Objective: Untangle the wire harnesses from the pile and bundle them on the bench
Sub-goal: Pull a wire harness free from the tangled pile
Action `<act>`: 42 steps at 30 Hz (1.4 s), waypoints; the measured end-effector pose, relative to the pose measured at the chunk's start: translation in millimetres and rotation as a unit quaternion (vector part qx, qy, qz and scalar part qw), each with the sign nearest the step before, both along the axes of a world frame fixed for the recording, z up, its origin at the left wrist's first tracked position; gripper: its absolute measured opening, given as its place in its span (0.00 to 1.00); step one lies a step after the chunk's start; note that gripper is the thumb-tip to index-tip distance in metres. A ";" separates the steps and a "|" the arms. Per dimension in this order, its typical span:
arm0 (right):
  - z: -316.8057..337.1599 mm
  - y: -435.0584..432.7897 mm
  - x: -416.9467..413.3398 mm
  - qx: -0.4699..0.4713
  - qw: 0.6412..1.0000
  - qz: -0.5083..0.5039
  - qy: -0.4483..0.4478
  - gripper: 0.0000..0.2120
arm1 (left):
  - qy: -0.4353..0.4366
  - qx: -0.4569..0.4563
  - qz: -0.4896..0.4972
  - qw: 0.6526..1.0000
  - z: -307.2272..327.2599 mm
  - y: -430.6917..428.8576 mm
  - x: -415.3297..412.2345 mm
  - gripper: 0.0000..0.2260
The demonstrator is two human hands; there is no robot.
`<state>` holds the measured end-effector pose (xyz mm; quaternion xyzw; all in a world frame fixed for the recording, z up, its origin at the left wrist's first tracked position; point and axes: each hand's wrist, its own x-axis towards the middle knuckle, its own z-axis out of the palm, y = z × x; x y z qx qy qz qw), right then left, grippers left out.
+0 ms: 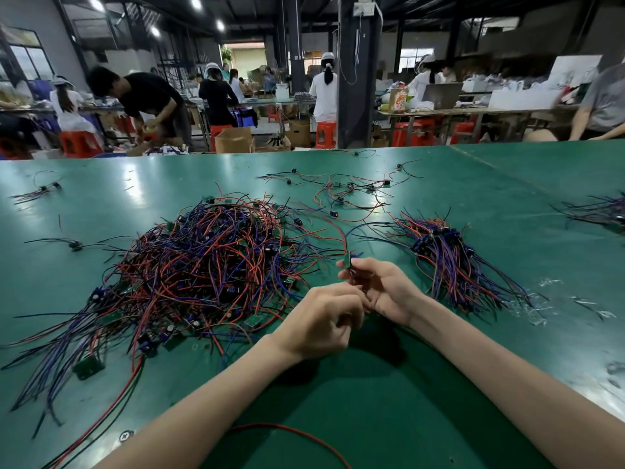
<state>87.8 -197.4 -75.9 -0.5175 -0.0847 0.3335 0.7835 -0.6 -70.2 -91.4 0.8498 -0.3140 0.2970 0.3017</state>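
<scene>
A big tangled pile of red, blue and black wire harnesses with small green boards lies on the green bench, left of centre. My right hand pinches one harness by its small green board, whose red wire arcs back up toward the pile. My left hand sits just below and left of it, fingers curled around that harness's wires. To the right lies a sorted bundle of harnesses, fanned out with wires pointing toward me.
Loose harnesses are scattered at the far middle of the bench, another bundle at the right edge. Plastic scraps lie near the sorted bundle. A red wire crosses the near bench. People work at tables beyond.
</scene>
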 end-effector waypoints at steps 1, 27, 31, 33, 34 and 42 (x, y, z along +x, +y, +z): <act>0.5 -0.2 0.4 0.014 1.000 -0.006 0.001 0.12 | 0.017 -0.052 0.006 0.998 0.3 -0.2 -1.5 0.10; -1.0 4.7 -11.7 -0.032 0.988 -0.036 -0.145 0.05 | 0.396 -0.603 0.005 0.692 16.8 1.9 9.4 0.05; -0.3 2.0 -8.2 -0.047 0.993 -0.017 -0.111 0.06 | 0.415 -0.577 -0.001 0.704 16.6 1.5 8.8 0.06; 0.2 1.2 -6.6 -0.054 0.994 -0.002 -0.092 0.08 | 0.419 -0.566 0.005 0.710 15.6 0.4 8.0 0.05; 0.3 0.7 -6.2 -0.059 0.994 0.000 -0.093 0.08 | 0.421 -0.560 0.007 0.714 14.4 -0.4 7.7 0.05; -3.0 -1.9 1.2 -0.067 0.991 -0.071 -0.088 0.05 | 0.408 -0.517 0.055 0.750 11.4 2.1 7.2 0.07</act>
